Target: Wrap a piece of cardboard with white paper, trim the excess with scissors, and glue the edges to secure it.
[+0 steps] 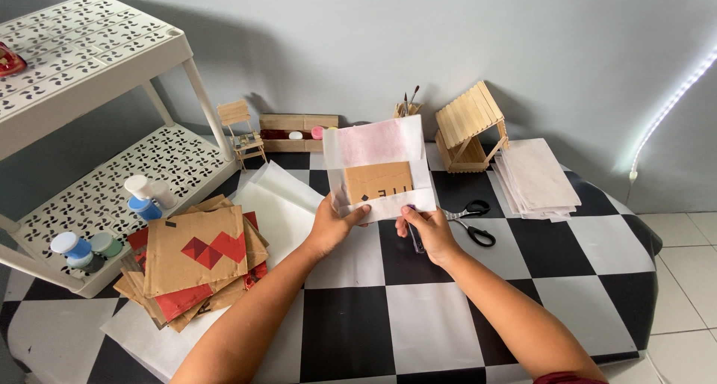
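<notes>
I hold a piece of brown cardboard wrapped in translucent white paper (pixel 379 169) upright above the checkered table. My left hand (pixel 334 224) grips its lower left corner. My right hand (pixel 428 230) pinches the bottom right edge and also holds a thin dark pen-like object (pixel 413 236) against the palm. The paper's upper part looks pinkish. Black scissors (pixel 473 221) lie just right of my right hand.
A stack of cardboard pieces (pixel 196 261) and a white paper sheet (pixel 278 203) lie to the left. A pile of white sheets (pixel 534 178), a craft-stick house (pixel 471 127), a tiny stick chair (pixel 240 131) and a brush holder (pixel 408 104) stand at the back. A white plastic shelf (pixel 89 55) holds paint pots (pixel 144 197).
</notes>
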